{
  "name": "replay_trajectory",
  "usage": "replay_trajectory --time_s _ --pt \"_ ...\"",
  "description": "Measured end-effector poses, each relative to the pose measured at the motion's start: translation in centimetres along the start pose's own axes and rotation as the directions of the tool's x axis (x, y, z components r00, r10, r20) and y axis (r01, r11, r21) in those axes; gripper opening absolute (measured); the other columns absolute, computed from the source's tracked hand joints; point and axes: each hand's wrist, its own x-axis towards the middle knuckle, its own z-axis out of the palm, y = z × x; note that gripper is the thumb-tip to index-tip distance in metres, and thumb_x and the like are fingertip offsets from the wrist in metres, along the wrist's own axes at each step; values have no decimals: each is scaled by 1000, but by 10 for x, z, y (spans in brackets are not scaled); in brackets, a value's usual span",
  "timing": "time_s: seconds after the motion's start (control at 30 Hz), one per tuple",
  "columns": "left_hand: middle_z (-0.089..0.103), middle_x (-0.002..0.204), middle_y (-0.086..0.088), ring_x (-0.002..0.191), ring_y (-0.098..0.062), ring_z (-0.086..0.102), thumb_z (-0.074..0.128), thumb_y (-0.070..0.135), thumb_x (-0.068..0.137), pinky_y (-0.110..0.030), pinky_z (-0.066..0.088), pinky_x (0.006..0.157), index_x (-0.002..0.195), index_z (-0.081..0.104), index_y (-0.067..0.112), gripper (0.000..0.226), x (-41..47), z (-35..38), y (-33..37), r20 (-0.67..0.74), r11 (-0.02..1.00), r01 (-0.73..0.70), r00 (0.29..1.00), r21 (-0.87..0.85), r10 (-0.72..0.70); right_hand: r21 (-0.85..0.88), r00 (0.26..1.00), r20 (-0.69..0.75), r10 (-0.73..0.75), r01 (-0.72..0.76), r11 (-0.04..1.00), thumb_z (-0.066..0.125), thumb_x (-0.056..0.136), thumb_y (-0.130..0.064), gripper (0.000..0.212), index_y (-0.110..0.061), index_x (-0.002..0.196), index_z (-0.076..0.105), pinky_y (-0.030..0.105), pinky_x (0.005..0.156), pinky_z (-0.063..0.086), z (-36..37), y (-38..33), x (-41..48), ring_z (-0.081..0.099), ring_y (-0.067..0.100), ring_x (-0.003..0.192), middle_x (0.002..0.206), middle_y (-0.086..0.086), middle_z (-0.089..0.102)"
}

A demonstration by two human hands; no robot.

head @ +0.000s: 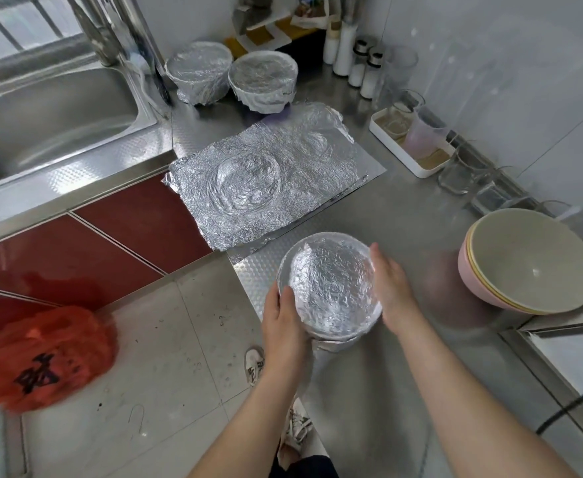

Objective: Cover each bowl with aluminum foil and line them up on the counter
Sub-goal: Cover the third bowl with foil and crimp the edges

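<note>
A foil-covered bowl (331,288) sits at the near edge of the steel counter (404,215). My left hand (283,319) grips its left rim, thumb on the foil top. My right hand (390,288) presses flat against its right side, fingers straight. Two more foil-covered bowls (198,69) (263,79) stand side by side at the back by the sink. A crumpled foil sheet (248,188) with round bowl imprints lies flat on the counter between them. Stacked uncovered bowls (528,263), pink outside, rest at the right.
A steel sink (52,108) fills the upper left. Spice bottles (359,60), a white tray (417,167) with cups and several glasses line the right wall. An orange plastic bag (38,357) lies on the floor below red cabinet doors (110,243).
</note>
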Motion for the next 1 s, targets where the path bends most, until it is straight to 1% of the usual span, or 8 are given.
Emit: replay_trajectory --time_s 0.07,0.17,0.27,0.4,0.53,0.67,0.83,1.0 --pt "60 100 13 96 -6 55 39 38 102 -31 37 85 90 57 30 23 0 -18 -3 -53 995 43 998 88 -38 -56 998 40 -46 48 997 35 103 -38 43 -10 122 61 30 100 42 -4 -15 18 58 17 110 119 10 64" --pt "63 90 1 83 -14 57 46 39 97 -38 43 78 79 56 15 31 12 -37 -2 -153 983 97 986 157 -72 -38 999 -7 -43 42 998 32 104 -39 47 -8 129 56 23 92 41 -16 -29 35 57 13 110 126 13 61" --pt "60 96 0 80 -11 53 53 33 96 -30 41 70 90 57 14 20 31 -31 16 -160 987 7 987 159 18 11 998 -64 -8 9 1000 34 103 -39 43 -13 127 58 20 88 41 -30 -19 21 58 10 106 125 8 62" --pt "54 120 9 106 -9 51 49 32 100 -30 40 91 130 54 19 33 53 -2 36 54 987 -80 996 138 73 166 995 -80 63 -49 985 52 83 -69 59 -22 116 65 37 109 39 -37 22 -27 58 9 118 126 -1 64" --pt "62 92 -4 80 -16 56 35 39 104 -29 45 70 126 61 17 40 55 12 26 23 996 -14 1000 86 12 396 985 -111 129 -75 915 47 90 -61 50 -26 123 63 39 111 36 -18 49 -55 54 9 124 129 -9 62" --pt "59 129 -17 123 -32 51 33 40 103 -48 38 108 128 58 7 48 41 17 7 -112 997 55 992 -47 -60 477 951 -218 218 -91 874 41 99 -46 34 -26 118 62 40 109 40 9 43 -59 57 13 119 129 -1 62" --pt "52 141 -6 131 -24 45 32 39 105 -45 33 114 140 49 14 46 28 28 3 -165 971 110 975 -214 -147 473 916 -311 252 -81 877 38 103 -37 43 -10 134 51 40 110 38 20 34 -52 53 19 122 130 1 56" --pt "56 134 1 126 -19 48 38 33 103 -40 36 111 132 57 18 38 27 23 8 -168 972 58 981 -227 -97 497 927 -283 247 -79 864 48 88 -55 63 -17 139 48 44 112 35 18 40 -45 49 16 129 141 0 51"
